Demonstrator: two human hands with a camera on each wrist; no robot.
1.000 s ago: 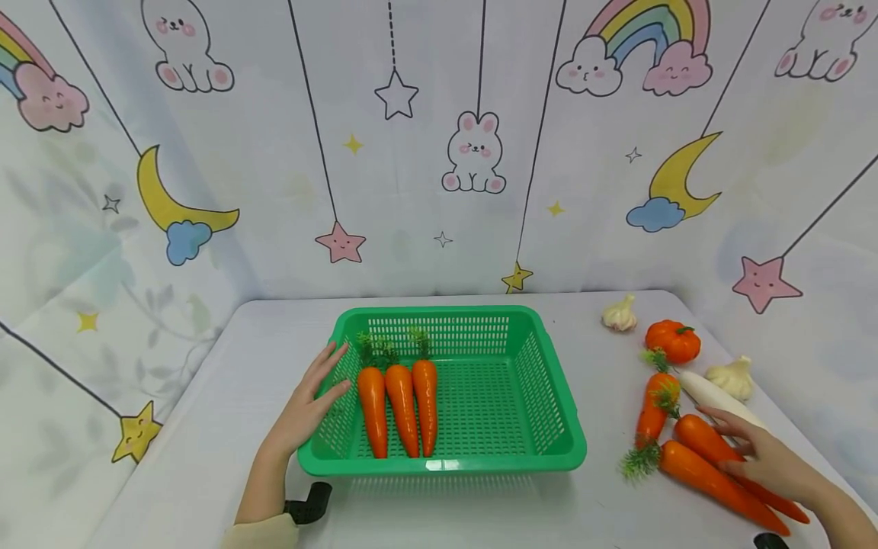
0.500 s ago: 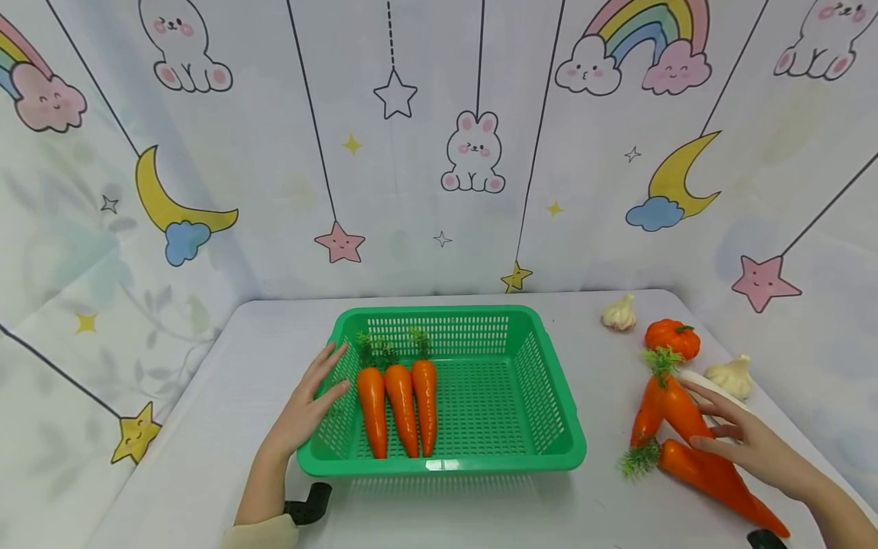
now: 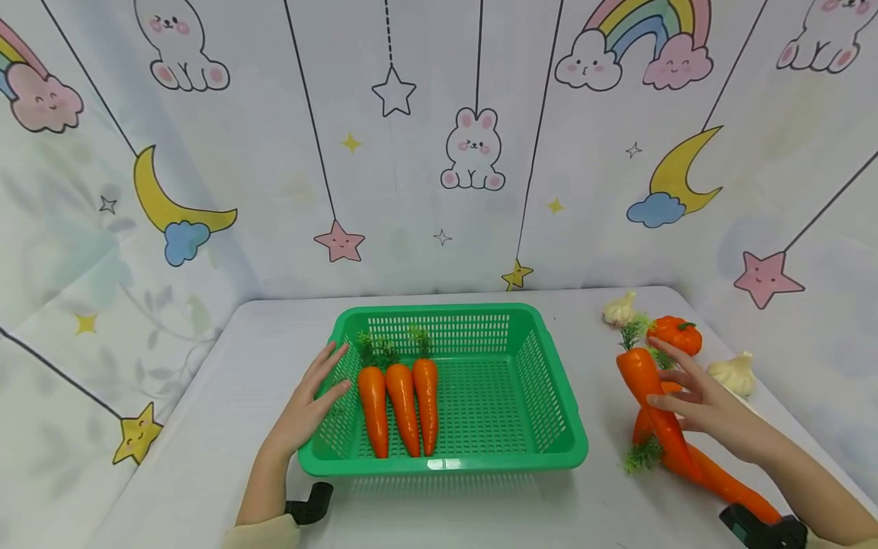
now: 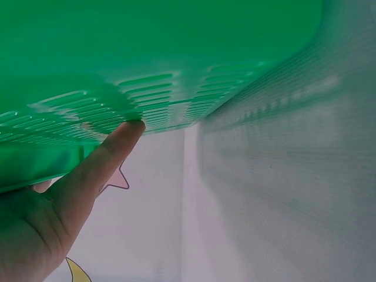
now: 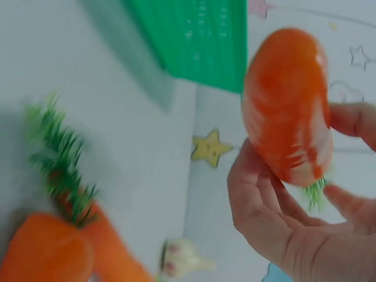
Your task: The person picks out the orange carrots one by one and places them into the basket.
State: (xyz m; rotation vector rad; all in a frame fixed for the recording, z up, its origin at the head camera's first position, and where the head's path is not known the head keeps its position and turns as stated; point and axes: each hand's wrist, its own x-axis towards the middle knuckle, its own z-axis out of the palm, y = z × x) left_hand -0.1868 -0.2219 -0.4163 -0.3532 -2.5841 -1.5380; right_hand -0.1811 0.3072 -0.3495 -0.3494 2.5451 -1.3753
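Carrot (image 3: 639, 374), deep orange and glossy, is held by the person's right-hand grip (image 3: 713, 408) over the right part of the pale surface (image 3: 281, 343), between the green basket (image 3: 446, 463) and the right edge. Its thick, rounded shoulder, topped with a feathery green tuft, points toward the far edge, and its body narrows to a slim taper that slants right toward the near edge; whether the tip touches what lies below, I cannot tell. The right wrist view shows it foreshortened, smooth-skinned and streaked with pale reflected light, a little of the tuft visible beyond the fingers. That grip pinches it, thumb on one side and bent fingers on the other. Below, a loose carrot (image 3: 737, 488) of the same orange stretches toward the near right corner, its green tuft at the left end, and another orange carrot (image 3: 643, 427) is mostly hidden. The left-hand grip (image 3: 305, 400) is spread, fingers extended against the basket's left side; the left wrist view shows one digit at the slotted outer wall. Inside the basket, three carrots (image 3: 402, 412) lie side by side in the left half, tufts toward the far edge. A garlic bulb (image 3: 620, 309) sits by the far edge, an orange pumpkin (image 3: 675, 335) near the far right corner, and a second garlic bulb (image 3: 732, 374) by the right edge.
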